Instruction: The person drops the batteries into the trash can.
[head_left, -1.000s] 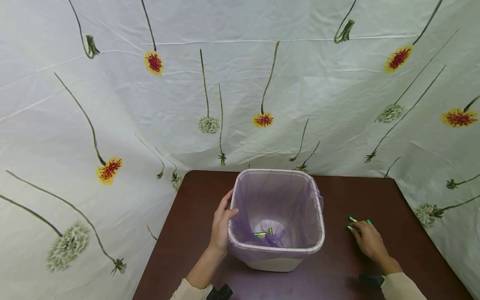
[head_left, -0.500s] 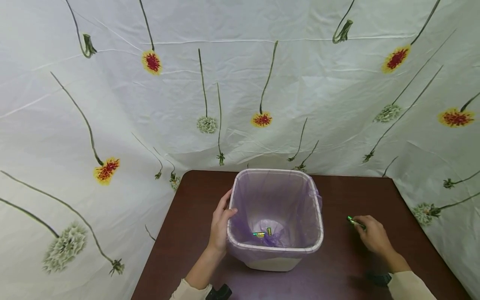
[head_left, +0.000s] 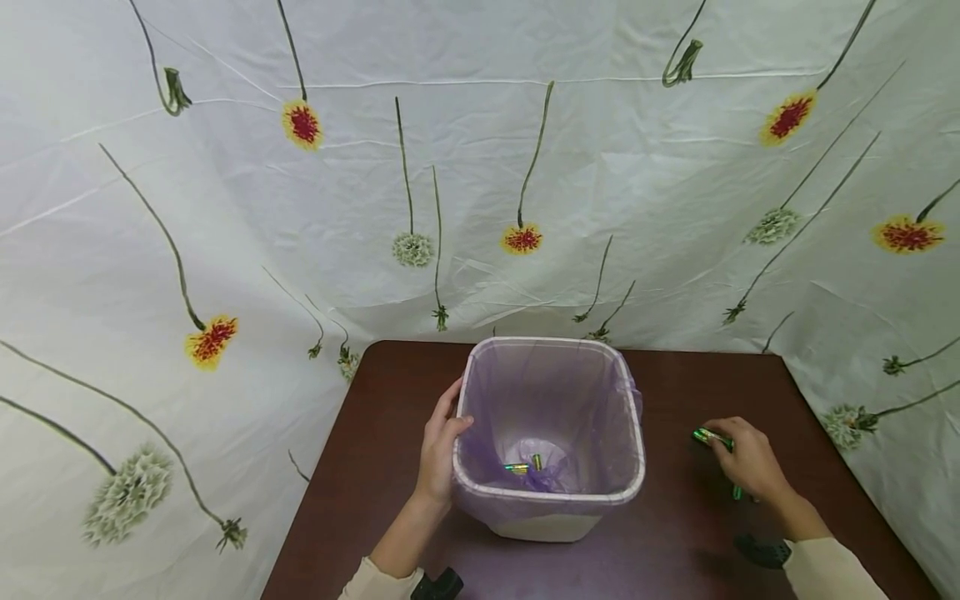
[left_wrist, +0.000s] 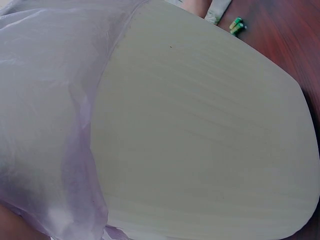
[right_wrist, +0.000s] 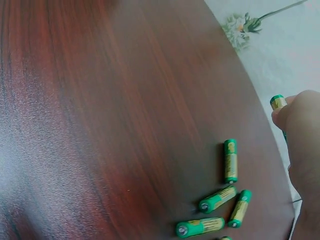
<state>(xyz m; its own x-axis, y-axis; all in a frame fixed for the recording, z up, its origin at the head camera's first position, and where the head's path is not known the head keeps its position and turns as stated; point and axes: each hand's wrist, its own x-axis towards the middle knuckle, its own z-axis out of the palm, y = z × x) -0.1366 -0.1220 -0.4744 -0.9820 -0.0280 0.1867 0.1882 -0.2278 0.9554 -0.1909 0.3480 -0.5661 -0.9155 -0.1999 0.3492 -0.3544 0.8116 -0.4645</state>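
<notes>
A waste bin [head_left: 551, 528] with a thin purple bag [head_left: 495, 392] folded over its rim stands at the middle of the table. My left hand [head_left: 438, 454] grips its left rim, thumb on the inner side. Two green-and-gold batteries, one of them a lying battery [head_left: 517, 468], rest at the bottom of the bag. To the right of the bin, my right hand [head_left: 752, 462] pinches a green battery [head_left: 707, 436] between thumb and fingers. In the right wrist view the held battery [right_wrist: 277, 102] shows its end beyond the fingers; the rest is hidden by the hand.
Several loose batteries lie on the dark wooden table [head_left: 675, 392], among them an upper battery [right_wrist: 230, 161] and a lower battery [right_wrist: 200, 227]; most are hidden by my right hand in the head view. A flowered cloth [head_left: 337, 208] hangs around the table's back and sides.
My right hand, earlier low among the batteries, has drawn up slightly with one pinched in its fingers, and another shows beneath it. The left hand keeps its grip on the bin.
</notes>
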